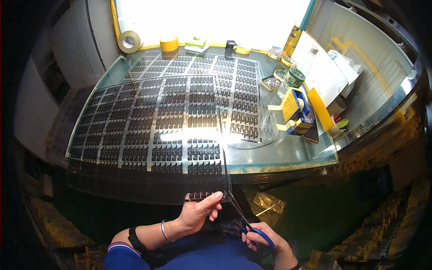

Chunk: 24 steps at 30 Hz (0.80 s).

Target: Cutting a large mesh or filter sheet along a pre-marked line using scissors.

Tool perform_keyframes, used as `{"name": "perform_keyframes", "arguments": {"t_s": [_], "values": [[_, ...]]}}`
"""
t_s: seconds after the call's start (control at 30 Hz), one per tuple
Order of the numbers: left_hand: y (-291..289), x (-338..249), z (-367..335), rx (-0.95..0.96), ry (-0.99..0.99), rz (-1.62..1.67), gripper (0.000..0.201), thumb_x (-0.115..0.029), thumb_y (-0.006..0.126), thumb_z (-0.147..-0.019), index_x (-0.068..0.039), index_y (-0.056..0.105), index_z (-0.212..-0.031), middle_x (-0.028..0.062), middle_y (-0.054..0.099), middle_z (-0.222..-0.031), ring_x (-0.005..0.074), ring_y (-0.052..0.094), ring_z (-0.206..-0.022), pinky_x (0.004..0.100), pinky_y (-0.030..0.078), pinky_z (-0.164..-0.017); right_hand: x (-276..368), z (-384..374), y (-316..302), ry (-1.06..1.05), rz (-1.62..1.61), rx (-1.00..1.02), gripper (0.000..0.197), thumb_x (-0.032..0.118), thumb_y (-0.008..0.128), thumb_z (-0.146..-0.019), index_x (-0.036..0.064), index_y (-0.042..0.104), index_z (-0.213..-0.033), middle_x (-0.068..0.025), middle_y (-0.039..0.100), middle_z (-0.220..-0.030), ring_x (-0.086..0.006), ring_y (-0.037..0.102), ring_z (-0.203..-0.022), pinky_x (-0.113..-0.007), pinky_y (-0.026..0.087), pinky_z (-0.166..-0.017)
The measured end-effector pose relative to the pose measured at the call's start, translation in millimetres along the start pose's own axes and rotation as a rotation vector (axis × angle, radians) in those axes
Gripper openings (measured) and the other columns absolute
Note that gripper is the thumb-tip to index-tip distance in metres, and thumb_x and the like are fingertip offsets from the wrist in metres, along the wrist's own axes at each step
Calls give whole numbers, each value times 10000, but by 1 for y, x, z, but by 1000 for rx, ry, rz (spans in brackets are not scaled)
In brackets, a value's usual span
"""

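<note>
A large clear film sheet [171, 119] printed with rows of dark rectangular blocks lies over the glass table and hangs past its front edge. My left hand [200, 211] pinches the sheet's near right corner between thumb and fingers. In my right hand [265, 238] is a pair of scissors [243, 220] with blue handles, fingers through the loops. The blades point up and away, their tips at the sheet's right edge just beside my left thumb. Whether the film lies between the blades is too small to tell. Under this sheet, farther back, rests a second printed film [245, 103].
Tape rolls [129, 42] stand along the table's back edge before a bright panel. At the right are a blue tape dispenser [297, 110], small round tins [294, 77] and a white board [321, 67]. A crumpled golden plastic bag [269, 207] lies below the table's front edge [283, 168].
</note>
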<state>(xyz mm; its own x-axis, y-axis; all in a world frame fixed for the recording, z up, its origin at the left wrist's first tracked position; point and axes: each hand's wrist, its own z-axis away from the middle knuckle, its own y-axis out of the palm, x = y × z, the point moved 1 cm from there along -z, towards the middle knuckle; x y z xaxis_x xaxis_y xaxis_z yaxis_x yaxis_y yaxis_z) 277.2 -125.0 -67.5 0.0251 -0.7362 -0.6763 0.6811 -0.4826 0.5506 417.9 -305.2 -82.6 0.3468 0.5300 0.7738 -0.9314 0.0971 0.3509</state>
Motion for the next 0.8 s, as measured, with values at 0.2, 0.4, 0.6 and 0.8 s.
{"name": "perform_keyframes", "arguments": {"t_s": [0.2,0.4,0.6,0.8], "values": [[2,1,-1,17,6,-22,135,-179,646,-803,-52,610,-770,31,589,-633,76,520,-467,199,393,-404,7,2,6,32,-105,1,245,229,554,-857,1,559,-768,-22,513,-589,-80,507,-490,-195,409,-421],[6,1,-2,5,6,-86,150,-171,659,-792,-57,604,-712,28,586,-607,66,513,-453,189,386,-391,7,1,36,0,139,-332,292,281,592,-842,38,562,-682,-5,519,-540,-52,484,-439,-194,383,-408],[7,3,-3,19,-16,-86,141,-179,660,-791,-64,609,-726,20,589,-605,63,515,-451,185,383,-387,9,1,55,-104,358,-529,274,240,596,-839,20,558,-681,1,501,-499,-54,484,-413,-205,381,-382],[8,9,-2,19,-17,-107,129,-192,643,-804,-74,624,-755,6,588,-604,61,518,-458,182,380,-387,-19,-11,42,-302,604,-622,278,238,597,-838,7,561,-687,-9,506,-509,-59,484,-430,-214,379,-398]]}}
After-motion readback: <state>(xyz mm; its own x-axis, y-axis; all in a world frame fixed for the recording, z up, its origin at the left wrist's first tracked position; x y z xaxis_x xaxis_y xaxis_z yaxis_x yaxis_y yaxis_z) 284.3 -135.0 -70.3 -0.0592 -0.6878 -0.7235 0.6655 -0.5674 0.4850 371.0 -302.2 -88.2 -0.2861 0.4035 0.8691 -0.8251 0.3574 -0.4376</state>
